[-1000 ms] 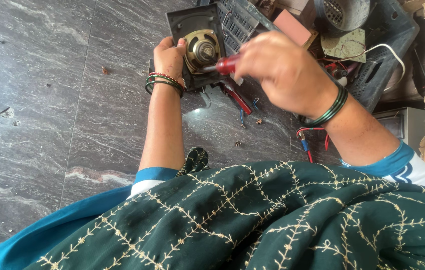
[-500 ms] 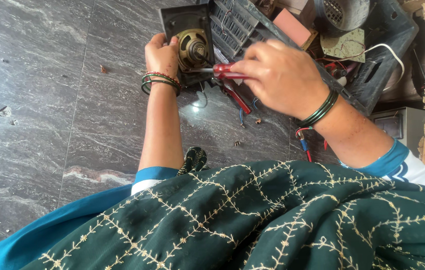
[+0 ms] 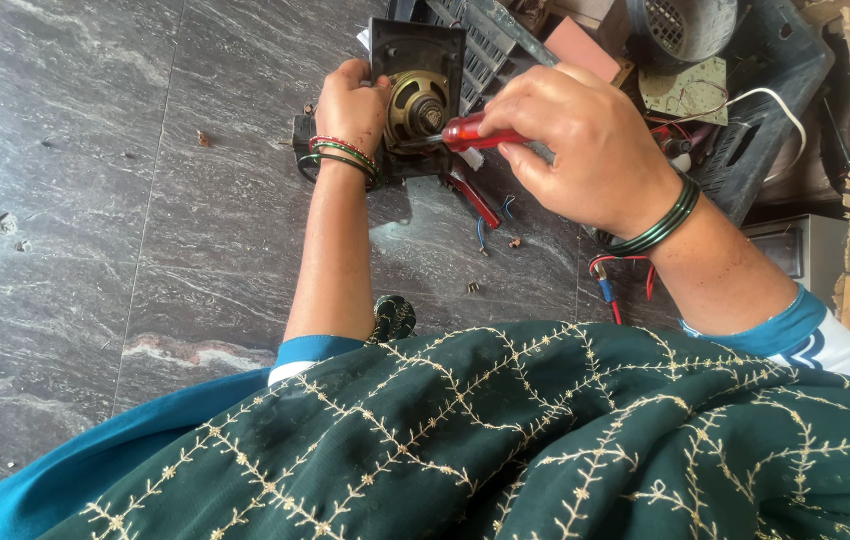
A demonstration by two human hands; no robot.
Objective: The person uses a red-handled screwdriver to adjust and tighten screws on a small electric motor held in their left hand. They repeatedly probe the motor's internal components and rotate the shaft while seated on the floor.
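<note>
Right hand (image 3: pixel 585 150), fingers clenched on red screwdriver (image 3: pixel 480 132), has swung its tip onto speaker (image 3: pixel 417 105); left hand (image 3: pixel 353 105) still grips the panel (image 3: pixel 415 50).

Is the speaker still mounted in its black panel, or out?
Mounted. The speaker sits in the black panel; left hand steadies it, right hand holds a red-handled screwdriver at it.
</note>
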